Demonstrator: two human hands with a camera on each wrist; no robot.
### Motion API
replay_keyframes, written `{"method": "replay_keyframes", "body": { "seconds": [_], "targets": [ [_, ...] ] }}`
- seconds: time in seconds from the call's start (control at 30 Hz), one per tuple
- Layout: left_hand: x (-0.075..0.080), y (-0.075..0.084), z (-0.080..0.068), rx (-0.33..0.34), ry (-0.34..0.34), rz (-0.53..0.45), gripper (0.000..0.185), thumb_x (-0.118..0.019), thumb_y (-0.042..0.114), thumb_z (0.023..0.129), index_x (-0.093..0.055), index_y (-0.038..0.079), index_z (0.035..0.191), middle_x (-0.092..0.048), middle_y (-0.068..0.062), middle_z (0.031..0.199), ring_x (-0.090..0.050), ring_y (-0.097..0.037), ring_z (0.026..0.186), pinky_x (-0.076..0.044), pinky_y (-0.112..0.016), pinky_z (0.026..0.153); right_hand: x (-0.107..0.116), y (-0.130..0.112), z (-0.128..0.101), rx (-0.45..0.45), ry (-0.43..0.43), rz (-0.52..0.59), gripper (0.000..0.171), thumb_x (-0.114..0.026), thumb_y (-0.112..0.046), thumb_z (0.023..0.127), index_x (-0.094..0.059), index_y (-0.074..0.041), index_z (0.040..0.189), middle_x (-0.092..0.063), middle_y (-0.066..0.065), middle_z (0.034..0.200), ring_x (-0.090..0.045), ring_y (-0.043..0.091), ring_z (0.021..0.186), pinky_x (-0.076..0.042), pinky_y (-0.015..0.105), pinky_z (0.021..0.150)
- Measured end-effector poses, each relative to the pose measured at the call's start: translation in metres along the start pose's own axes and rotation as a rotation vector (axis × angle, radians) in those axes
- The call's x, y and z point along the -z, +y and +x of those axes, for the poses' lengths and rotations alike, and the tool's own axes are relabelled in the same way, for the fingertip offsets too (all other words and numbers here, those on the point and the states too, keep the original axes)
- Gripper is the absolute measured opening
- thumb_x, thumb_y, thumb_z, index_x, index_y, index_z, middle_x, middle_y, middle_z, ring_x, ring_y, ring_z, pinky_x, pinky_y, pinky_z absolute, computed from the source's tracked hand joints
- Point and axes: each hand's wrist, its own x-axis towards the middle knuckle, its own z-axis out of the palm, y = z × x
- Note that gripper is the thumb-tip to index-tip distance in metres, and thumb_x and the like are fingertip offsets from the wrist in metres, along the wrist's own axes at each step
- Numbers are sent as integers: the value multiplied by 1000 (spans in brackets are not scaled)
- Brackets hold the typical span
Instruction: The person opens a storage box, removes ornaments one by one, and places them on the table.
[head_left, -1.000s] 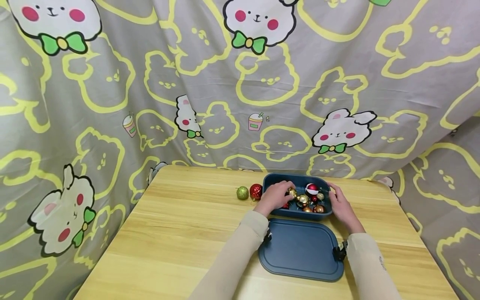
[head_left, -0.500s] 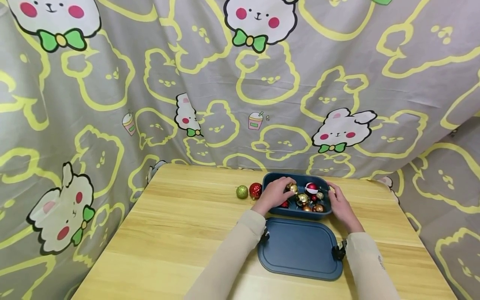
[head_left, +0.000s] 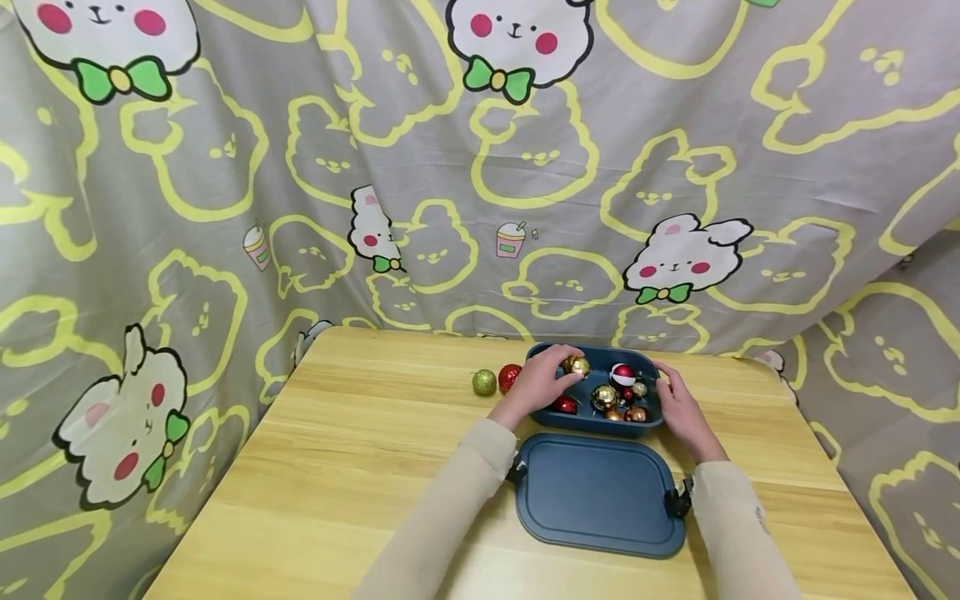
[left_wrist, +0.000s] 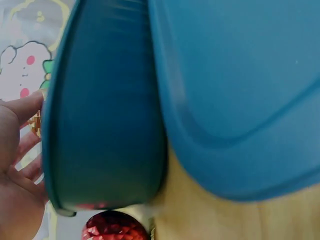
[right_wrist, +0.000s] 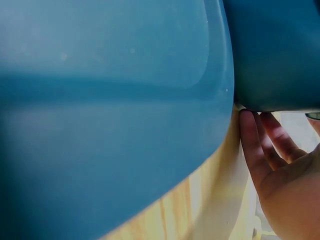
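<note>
While seen from the head: left hand [head_left: 542,385] pinches a gold bauble [head_left: 576,366] above the far left part of the blue box [head_left: 596,422], fingers curled about it.
Right hand, head view: right hand [head_left: 677,405] rests against the box's right end, fingers fairly straight, gripping nothing.
Box contents: shiny red, gold and copper balls lie inside, among them a red-and-white bauble [head_left: 622,374].
Outside the box: a green bauble [head_left: 484,382] and a red glitter bauble [head_left: 510,377] sit on the bench [head_left: 360,450] just left of the box, touching each other.
Lid: blue lid [head_left: 598,496] lies flat near the bench's front edge, between the forearms, just beside the box.
Room: wide bare bench to the left; patterned cloth [head_left: 300,167] hangs close behind the far edge.
Left wrist view: box wall [left_wrist: 105,125] and lid [left_wrist: 240,90] fill the frame; fingers [left_wrist: 22,107] show past the rim; the red glitter bauble [left_wrist: 115,227] is cut off below.
Right wrist view: lid [right_wrist: 110,110] blurred and close; straight fingers [right_wrist: 252,145] touch the box's underside edge [right_wrist: 275,55].
Hidden: the box's contents in both wrist views.
</note>
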Motion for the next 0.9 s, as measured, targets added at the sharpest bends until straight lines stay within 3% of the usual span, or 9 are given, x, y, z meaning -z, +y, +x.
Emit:
{"method": "replay_keyframes", "body": {
  "seconds": [0.37, 0.5, 0.7, 0.9],
  "targets": [
    [31, -3, -16, -10, 56, -42, 42, -65, 34, 104, -61, 18, 143, -62, 1, 143, -62, -17, 127, -52, -37, 107, 3, -3, 2, -8, -3, -5, 58, -24, -38, 115, -18, -12, 166, -25, 34, 164, -29, 55, 146, -21, 72, 119],
    [43, -7, -22, -33, 98, -45, 42, -66, 33, 103, -61, 18, 142, -63, -2, 141, -64, -19, 122, -54, -38, 102, 4, -3, 2, -3, 0, -7, 57, -24, -37, 115, -19, -12, 166, -27, 35, 163, -32, 54, 144, -23, 71, 119],
    [60, -22, -36, -45, 138, -83, 40, -69, 28, 102, -63, 14, 139, -66, -6, 135, -67, -22, 101, -60, -36, 85, 3, -2, 1, 10, 5, -15, 57, -24, -36, 115, -21, -10, 165, -26, 35, 163, -32, 55, 144, -22, 72, 118],
    [76, -46, -52, -19, 159, -116, 39, -70, 22, 101, -64, 14, 138, -66, -8, 136, -66, -24, 112, -60, -47, 91, 1, -1, 0, 12, 11, -14, 56, -25, -35, 115, -21, -9, 165, -26, 35, 163, -30, 55, 146, -21, 72, 119]
  ]
}}
